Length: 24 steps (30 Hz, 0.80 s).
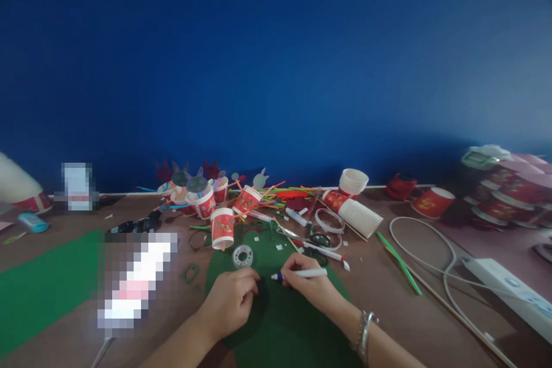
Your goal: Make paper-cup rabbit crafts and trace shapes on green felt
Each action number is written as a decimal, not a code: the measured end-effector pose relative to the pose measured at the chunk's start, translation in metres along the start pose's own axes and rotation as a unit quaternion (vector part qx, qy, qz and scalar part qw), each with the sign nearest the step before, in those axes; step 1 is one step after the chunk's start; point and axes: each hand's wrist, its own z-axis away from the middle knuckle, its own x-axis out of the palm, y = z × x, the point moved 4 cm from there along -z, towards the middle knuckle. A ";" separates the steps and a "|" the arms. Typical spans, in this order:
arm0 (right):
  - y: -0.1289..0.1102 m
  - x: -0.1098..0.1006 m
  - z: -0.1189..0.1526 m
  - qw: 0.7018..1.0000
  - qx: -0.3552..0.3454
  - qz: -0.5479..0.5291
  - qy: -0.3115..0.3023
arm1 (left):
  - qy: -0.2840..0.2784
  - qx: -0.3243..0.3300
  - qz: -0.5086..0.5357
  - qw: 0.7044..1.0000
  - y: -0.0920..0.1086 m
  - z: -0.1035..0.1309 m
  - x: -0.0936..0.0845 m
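My right hand [297, 277] pinches a white marker pen [317, 273] whose purple end points left, just above a dark green sheet [284, 333]. To the left, my left hand [233, 296] rests on the same sheet with its fingers loosely curled, and nothing shows in them. A roll of clear tape [242, 256] lies just beyond my left hand. Scissors [319, 240], another white pen [323, 250] and small white paper scraps are scattered past my right hand.
Behind are red-and-white paper cups [222, 227] with animal cut-outs, coloured sticks and a stack of cups [357, 215]. A power strip [513, 287] and a looping cable lie right. A brighter green sheet [52, 287] and a blurred bright object [138, 282] lie left.
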 end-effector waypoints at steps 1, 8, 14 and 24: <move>0.000 0.000 0.000 1.000 0.002 0.010 0.006 | -0.002 0.000 -0.001 1.000 0.000 0.000 0.000; 0.011 0.000 -0.005 0.999 0.008 0.034 0.037 | -0.010 0.004 0.002 1.000 0.000 -0.001 0.000; 0.014 -0.001 -0.006 0.998 0.011 0.046 0.042 | -0.012 0.000 0.002 1.000 0.002 -0.001 -0.002; 0.010 0.001 -0.005 0.998 0.013 0.050 0.031 | -0.013 0.001 0.002 1.000 0.002 -0.002 -0.001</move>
